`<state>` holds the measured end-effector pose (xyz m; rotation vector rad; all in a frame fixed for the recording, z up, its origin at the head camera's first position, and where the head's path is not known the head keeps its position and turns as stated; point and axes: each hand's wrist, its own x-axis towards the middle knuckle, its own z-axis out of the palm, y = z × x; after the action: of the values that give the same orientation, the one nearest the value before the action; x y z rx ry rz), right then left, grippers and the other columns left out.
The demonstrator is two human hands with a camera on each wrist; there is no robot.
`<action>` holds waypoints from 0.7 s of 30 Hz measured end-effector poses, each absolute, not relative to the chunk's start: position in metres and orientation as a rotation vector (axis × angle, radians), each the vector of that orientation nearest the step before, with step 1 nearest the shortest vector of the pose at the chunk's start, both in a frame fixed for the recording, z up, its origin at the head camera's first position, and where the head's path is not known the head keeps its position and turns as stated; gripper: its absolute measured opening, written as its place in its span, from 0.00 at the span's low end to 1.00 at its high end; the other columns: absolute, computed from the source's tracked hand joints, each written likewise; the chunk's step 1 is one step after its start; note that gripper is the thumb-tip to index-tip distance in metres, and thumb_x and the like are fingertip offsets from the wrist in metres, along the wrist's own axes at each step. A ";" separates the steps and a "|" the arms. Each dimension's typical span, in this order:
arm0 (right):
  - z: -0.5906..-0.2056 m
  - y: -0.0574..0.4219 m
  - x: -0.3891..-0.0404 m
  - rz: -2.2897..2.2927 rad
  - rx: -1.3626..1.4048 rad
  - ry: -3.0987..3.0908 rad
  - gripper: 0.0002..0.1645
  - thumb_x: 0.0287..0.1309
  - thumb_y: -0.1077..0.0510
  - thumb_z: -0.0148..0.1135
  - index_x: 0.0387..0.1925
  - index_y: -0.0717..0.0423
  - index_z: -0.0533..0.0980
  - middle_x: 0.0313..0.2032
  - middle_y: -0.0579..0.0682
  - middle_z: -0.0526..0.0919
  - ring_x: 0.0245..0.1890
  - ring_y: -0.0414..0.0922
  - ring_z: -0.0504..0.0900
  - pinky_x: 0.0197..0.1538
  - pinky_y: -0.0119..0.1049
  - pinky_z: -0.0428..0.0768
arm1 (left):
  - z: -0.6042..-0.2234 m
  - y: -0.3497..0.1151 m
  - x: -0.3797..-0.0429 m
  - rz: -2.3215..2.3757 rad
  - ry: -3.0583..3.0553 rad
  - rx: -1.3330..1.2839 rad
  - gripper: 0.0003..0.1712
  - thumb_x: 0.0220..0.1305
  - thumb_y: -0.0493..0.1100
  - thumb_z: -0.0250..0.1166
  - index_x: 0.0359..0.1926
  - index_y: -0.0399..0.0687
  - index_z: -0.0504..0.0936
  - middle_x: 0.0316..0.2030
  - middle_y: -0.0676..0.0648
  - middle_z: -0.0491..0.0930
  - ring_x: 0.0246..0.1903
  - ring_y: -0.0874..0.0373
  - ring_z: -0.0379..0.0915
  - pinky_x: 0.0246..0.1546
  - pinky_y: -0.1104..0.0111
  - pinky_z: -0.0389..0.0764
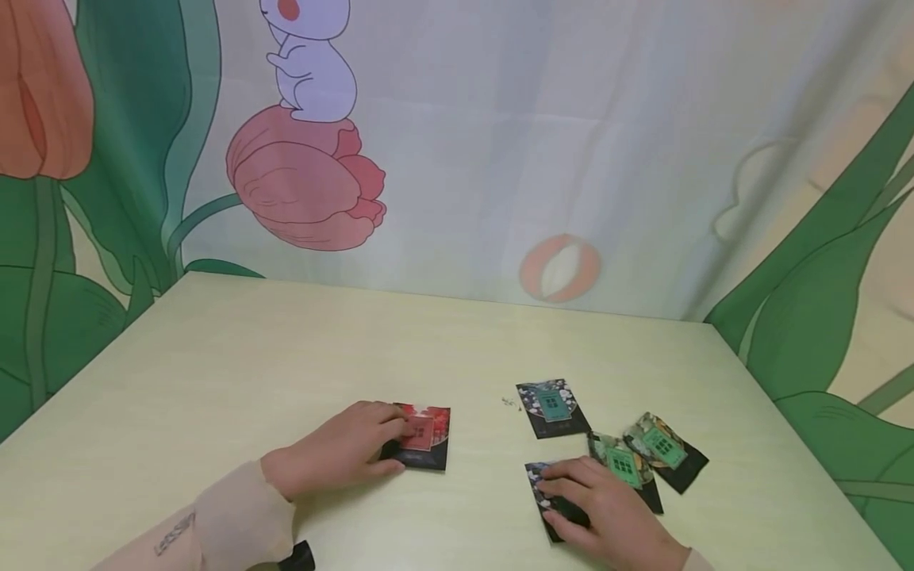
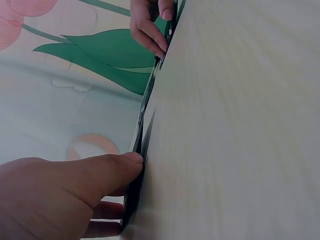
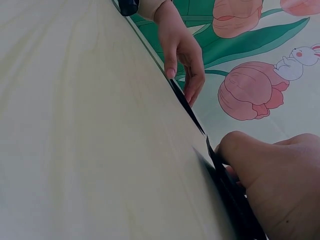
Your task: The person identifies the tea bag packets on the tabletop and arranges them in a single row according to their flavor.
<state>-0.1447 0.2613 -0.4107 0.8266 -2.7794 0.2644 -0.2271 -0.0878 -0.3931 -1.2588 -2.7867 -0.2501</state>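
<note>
In the head view my left hand (image 1: 350, 444) lies over the left side of a small flat red-and-black sachet (image 1: 437, 436), fingers on its face and thumb at its lower edge. The left wrist view shows the thumb of that hand (image 2: 60, 195) against the sachet's dark edge (image 2: 134, 192). My right hand (image 1: 614, 511) grips a dark floral sachet (image 1: 571, 509) between thumb and fingers, partly covering it. From the right wrist, this sachet (image 3: 227, 187) appears edge-on with a shadow beside it, next to my right hand (image 3: 275, 175).
A blue-labelled sachet (image 1: 553, 406) lies beyond my right hand. Two green-labelled sachets, one nearer (image 1: 623, 466) and one farther right (image 1: 664, 446), overlap beside it. Small specks (image 1: 510, 403) dot the pale table (image 1: 321, 341). A printed curtain (image 1: 457, 159) hangs behind.
</note>
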 end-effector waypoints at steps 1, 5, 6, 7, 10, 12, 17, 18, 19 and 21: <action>-0.410 0.261 -0.145 0.261 0.823 -2.786 0.14 0.59 0.44 0.64 0.44 0.41 0.83 0.48 0.34 0.80 0.49 0.35 0.77 0.49 0.36 0.81 | -0.393 -0.090 -0.226 -0.254 -2.792 -1.253 0.25 0.59 0.55 0.67 0.52 0.46 0.80 0.51 0.47 0.79 0.53 0.52 0.74 0.60 0.57 0.74; -0.410 0.260 -0.144 0.250 0.799 -2.812 0.15 0.59 0.43 0.63 0.44 0.41 0.83 0.48 0.33 0.79 0.49 0.35 0.76 0.49 0.37 0.81 | -0.392 -0.096 -0.224 -0.261 -2.803 -1.246 0.24 0.59 0.55 0.67 0.52 0.47 0.79 0.51 0.48 0.79 0.53 0.53 0.74 0.60 0.57 0.74; -0.410 0.260 -0.144 0.249 0.794 -2.814 0.14 0.59 0.43 0.63 0.44 0.41 0.83 0.47 0.33 0.79 0.49 0.35 0.76 0.49 0.37 0.81 | -0.392 -0.097 -0.224 -0.260 -2.805 -1.245 0.24 0.59 0.55 0.67 0.52 0.47 0.79 0.51 0.48 0.79 0.53 0.53 0.74 0.60 0.57 0.74; -0.410 0.260 -0.144 0.252 0.794 -2.809 0.14 0.59 0.43 0.64 0.44 0.42 0.83 0.47 0.33 0.79 0.49 0.35 0.76 0.49 0.36 0.81 | -0.392 -0.098 -0.224 -0.261 -2.806 -1.245 0.24 0.59 0.54 0.67 0.52 0.47 0.79 0.51 0.48 0.79 0.53 0.53 0.74 0.60 0.57 0.74; -0.411 0.260 -0.144 0.255 0.798 -2.793 0.14 0.58 0.43 0.64 0.44 0.41 0.83 0.47 0.33 0.79 0.49 0.35 0.76 0.49 0.36 0.81 | -0.393 -0.102 -0.223 -0.255 -2.809 -1.239 0.25 0.59 0.55 0.68 0.53 0.46 0.79 0.51 0.48 0.79 0.53 0.52 0.74 0.60 0.57 0.74; -0.412 0.261 -0.144 0.252 0.805 -2.784 0.14 0.58 0.43 0.64 0.44 0.41 0.83 0.47 0.33 0.79 0.49 0.35 0.76 0.49 0.36 0.81 | -0.393 -0.104 -0.223 -0.250 -2.809 -1.237 0.26 0.58 0.55 0.68 0.53 0.46 0.79 0.51 0.48 0.79 0.53 0.52 0.74 0.60 0.57 0.74; -0.412 0.260 -0.144 0.232 0.819 -2.779 0.14 0.59 0.43 0.64 0.44 0.41 0.83 0.47 0.34 0.80 0.48 0.35 0.77 0.49 0.37 0.81 | -0.393 -0.112 -0.220 -0.246 -2.818 -1.224 0.27 0.58 0.55 0.68 0.54 0.47 0.80 0.52 0.48 0.79 0.53 0.52 0.74 0.59 0.57 0.75; -0.412 0.260 -0.144 0.225 0.821 -2.777 0.14 0.59 0.43 0.64 0.44 0.42 0.83 0.47 0.34 0.80 0.48 0.35 0.77 0.49 0.37 0.81 | -0.392 -0.113 -0.220 -0.245 -2.819 -1.222 0.27 0.58 0.55 0.69 0.54 0.47 0.80 0.52 0.48 0.79 0.53 0.52 0.74 0.59 0.57 0.75; -0.411 0.261 -0.144 0.222 0.821 -2.777 0.14 0.59 0.43 0.64 0.44 0.42 0.83 0.47 0.34 0.80 0.48 0.35 0.77 0.49 0.37 0.81 | -0.391 -0.114 -0.219 -0.245 -2.823 -1.219 0.26 0.57 0.54 0.69 0.54 0.47 0.80 0.52 0.48 0.79 0.53 0.52 0.74 0.59 0.57 0.75; -0.410 0.261 -0.143 0.219 0.821 -2.778 0.14 0.59 0.43 0.64 0.43 0.42 0.84 0.47 0.34 0.80 0.48 0.35 0.77 0.49 0.37 0.81 | -0.389 -0.116 -0.218 -0.241 -2.828 -1.219 0.26 0.57 0.54 0.69 0.54 0.48 0.80 0.52 0.48 0.79 0.53 0.52 0.75 0.58 0.57 0.75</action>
<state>-0.1434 0.2610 -0.4103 0.8206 -2.7775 0.2185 -0.2183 -0.1160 -0.3890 -1.2187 -2.8281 -0.2406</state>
